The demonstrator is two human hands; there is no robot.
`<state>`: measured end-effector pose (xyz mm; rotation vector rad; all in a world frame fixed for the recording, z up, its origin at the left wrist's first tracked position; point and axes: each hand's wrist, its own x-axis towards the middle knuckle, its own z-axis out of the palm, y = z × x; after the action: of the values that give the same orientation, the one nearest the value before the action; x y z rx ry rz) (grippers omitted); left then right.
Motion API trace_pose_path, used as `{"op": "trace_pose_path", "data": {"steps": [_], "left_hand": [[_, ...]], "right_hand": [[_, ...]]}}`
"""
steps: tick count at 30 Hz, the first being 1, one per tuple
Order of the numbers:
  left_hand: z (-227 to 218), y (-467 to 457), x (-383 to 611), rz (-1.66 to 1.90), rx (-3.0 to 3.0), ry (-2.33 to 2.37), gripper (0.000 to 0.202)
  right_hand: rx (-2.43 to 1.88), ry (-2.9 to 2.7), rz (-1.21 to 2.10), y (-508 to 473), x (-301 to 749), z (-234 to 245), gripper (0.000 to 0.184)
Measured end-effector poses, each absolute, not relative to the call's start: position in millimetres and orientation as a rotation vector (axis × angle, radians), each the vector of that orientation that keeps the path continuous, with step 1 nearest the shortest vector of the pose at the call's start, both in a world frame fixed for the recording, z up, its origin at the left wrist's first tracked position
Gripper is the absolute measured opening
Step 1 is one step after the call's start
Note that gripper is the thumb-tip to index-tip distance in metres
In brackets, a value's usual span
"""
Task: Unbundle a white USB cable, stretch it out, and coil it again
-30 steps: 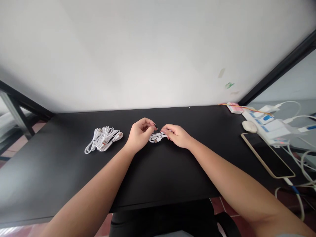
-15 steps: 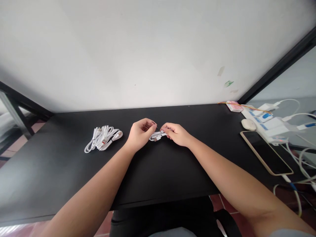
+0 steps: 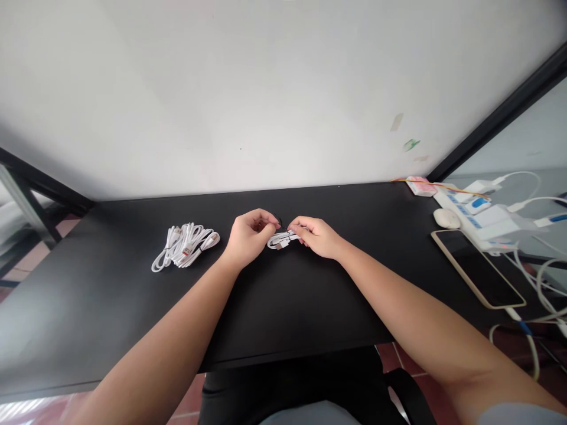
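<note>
A coiled white USB cable (image 3: 280,241) lies on the black table between my hands, with a thin black twist tie (image 3: 283,227) around its middle. My left hand (image 3: 251,236) pinches the loose end of the tie between thumb and fingertips, just above the coil. On the other side, my right hand (image 3: 318,236) is closed on the right part of the coil, covering that end. The cable's metal plug shows at the coil's near edge. Left of my hands sits a pile of bundled white cables (image 3: 186,245), some with plugs on top.
At the right, a white power strip (image 3: 460,215) carries several chargers and wires. A phone (image 3: 478,268) with a cable plugged in lies before it, beside a small white rounded case (image 3: 446,218). A pink-and-white box (image 3: 420,186) stands near the wall.
My left fingers have shifted slightly, and more of the black twist tie shows above the coil. My right hand stays on the cable. The view has tilted slightly.
</note>
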<state>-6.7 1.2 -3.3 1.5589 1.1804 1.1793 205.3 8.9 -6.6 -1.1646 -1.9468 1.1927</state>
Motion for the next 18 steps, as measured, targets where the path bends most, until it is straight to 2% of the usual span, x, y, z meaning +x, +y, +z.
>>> {"op": "trace_pose_path", "data": {"steps": [9, 18], "left_hand": [[-1.9, -0.2, -6.1, 1.163, 1.609, 1.189, 0.020], [-1.8, 0.5, -5.2, 1.154, 1.599, 1.212, 0.020]], "right_hand": [[-1.165, -1.955, 1.184, 8.8, 205.2, -5.3, 0.030], [-1.177, -1.996, 1.135, 7.2, 203.6, -3.9, 0.030]]}}
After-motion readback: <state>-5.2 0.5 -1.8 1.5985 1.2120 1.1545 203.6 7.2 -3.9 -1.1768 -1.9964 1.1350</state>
